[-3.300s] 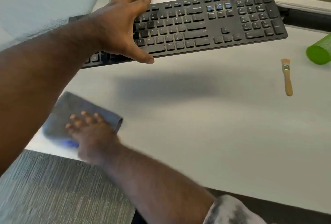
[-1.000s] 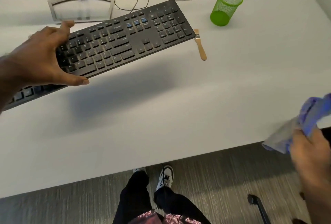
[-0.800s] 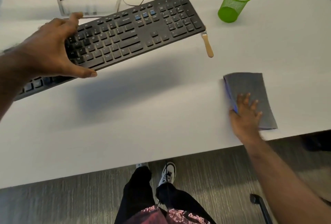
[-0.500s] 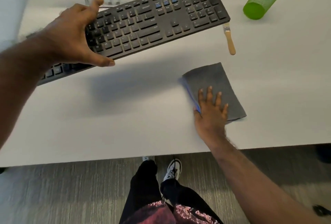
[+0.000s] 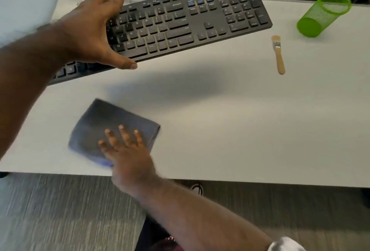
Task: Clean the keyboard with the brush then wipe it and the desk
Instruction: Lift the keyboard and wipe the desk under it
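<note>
Two hands are occupied over the white desk (image 5: 240,130).
The black keyboard (image 5: 190,22) is gripped at its left half by the left hand (image 5: 86,34), thumb under the near edge, and held off the surface. The grey cloth (image 5: 104,126) is pressed flat near the front edge by the right hand (image 5: 128,154), fingers spread. The brush (image 5: 278,54) lies beside a green mesh cup (image 5: 322,14).

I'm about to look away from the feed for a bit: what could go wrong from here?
1. The left hand holds the long black keyboard up off the white desk by one end; it could slip or tip.
2. The folded grey cloth under the right hand sits near the desk's front edge and could slide off.
</note>
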`<state>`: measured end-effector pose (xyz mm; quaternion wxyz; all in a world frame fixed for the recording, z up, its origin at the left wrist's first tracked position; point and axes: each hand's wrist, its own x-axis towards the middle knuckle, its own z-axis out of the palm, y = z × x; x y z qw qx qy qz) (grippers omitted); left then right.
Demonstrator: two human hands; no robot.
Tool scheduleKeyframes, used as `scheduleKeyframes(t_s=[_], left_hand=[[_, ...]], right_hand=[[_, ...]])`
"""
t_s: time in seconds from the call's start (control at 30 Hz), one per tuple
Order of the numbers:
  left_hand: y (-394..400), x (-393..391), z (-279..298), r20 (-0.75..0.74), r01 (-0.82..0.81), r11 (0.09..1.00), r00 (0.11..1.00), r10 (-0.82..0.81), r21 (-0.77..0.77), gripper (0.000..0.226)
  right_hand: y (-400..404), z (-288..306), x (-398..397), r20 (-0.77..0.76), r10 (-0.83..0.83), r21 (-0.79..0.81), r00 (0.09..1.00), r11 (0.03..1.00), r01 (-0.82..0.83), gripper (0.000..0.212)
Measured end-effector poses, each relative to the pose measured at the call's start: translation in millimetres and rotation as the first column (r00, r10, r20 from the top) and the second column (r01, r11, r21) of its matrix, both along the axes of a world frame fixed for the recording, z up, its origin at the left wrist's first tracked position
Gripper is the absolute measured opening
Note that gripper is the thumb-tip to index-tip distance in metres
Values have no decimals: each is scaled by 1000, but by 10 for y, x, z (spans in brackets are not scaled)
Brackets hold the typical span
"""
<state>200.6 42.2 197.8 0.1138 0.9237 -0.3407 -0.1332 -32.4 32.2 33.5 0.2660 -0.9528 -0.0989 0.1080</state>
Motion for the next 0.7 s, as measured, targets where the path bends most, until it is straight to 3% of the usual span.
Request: scheduleKeyframes(t_s=[0.1, 0.17, 0.2, 0.27, 0.33, 0.4, 0.43, 0.5, 0.6, 0.7], left_hand=[[10, 51, 55, 19, 3, 1000, 1000, -4, 22, 143], [5, 91, 101, 37, 8, 1000, 999, -9, 28, 141], [4, 114, 121, 46, 8, 1000, 999, -9, 30, 141], [2, 159, 161, 63, 0, 999, 998, -2, 36, 142], [-3, 201, 201, 80, -8, 999, 997, 5, 34, 142], [-1, 245, 243, 93, -23, 1000, 995, 21, 21, 138], [5, 275, 258, 104, -24, 999, 994, 21, 22, 134], [18, 317, 278, 122, -11, 999, 993, 7, 32, 125], [46, 343, 303, 115, -6, 999, 993, 1, 42, 123], [55, 360, 319, 122, -16, 1000, 993, 12, 27, 126]], right_hand=[[417, 83, -20, -99, 221, 58, 970, 975, -216, 65], [547, 198, -55, -191, 313, 230, 930, 936, -268, 61], [547, 289, -75, -242, 327, 384, 913, 897, -220, 57], [430, 496, -84, -415, 276, 658, 867, 749, 77, 45], [162, 626, -16, -576, 158, 714, 802, 575, 400, 32], [-265, 703, 90, -579, -9, 716, 815, 472, 514, 16], [-521, 740, 151, -555, -110, 729, 824, 413, 546, 14], [-1156, 846, 278, -509, -377, 721, 774, 303, 623, 31], [-2103, 975, 442, -311, -739, 684, 597, 262, 680, 30], [-2704, 985, 635, -87, -911, 605, 402, 272, 748, 23]])
